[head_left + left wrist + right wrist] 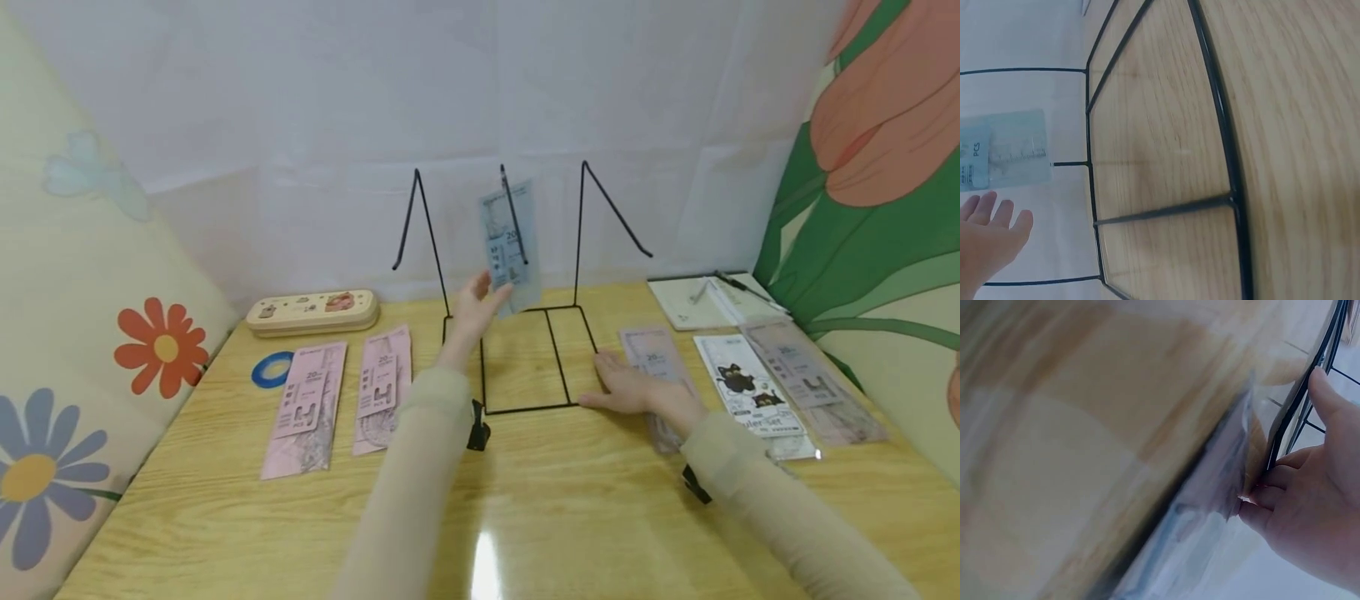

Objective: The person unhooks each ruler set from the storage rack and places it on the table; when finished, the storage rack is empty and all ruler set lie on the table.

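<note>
Two hands (pixel 480 312) (pixel 633 390), one wire stand (pixel 525 358), two pink packets (pixel 306 408) (pixel 384 387).

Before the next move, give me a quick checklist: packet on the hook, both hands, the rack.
1. Blue packet hung on the rack's middle hook: ok, it hangs there in the head view.
2. Left hand free of the packet: cannot tell; fingers are straight, at its lower edge.
3. Right hand steadying the wire rack: ok, it lies flat at the base's right corner, thumb on the wire in the wrist view.
4. Rack base flat on the table: ok.
5. Other hooks free: ok, left and right hooks carry nothing.
6. More packets at hand: ok, pink packets lie left of the rack.
</note>
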A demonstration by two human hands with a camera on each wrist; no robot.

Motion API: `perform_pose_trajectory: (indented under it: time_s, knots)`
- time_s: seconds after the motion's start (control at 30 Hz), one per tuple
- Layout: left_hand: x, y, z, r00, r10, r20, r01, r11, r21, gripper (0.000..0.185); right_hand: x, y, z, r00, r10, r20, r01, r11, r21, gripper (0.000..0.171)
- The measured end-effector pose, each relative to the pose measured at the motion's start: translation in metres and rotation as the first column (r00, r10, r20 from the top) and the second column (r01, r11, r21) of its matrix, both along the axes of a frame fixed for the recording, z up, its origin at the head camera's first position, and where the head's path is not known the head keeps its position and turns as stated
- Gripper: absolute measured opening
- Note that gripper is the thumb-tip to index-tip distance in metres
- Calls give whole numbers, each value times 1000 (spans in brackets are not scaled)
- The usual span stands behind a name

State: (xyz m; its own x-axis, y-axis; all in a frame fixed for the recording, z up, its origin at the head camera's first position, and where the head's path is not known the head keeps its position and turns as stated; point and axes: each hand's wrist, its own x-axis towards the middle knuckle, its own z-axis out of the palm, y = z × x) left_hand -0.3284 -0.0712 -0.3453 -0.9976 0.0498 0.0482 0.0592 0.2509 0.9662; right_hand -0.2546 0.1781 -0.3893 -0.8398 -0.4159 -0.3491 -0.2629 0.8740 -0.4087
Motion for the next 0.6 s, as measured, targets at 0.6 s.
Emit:
perform_pose_trajectory:
  time_s: [0.6]
  knots:
    - [14, 6, 1, 991, -119, -62, 115, 991, -66, 31, -1, 2, -1, 1000, 1, 3, -1, 1000, -1, 91]
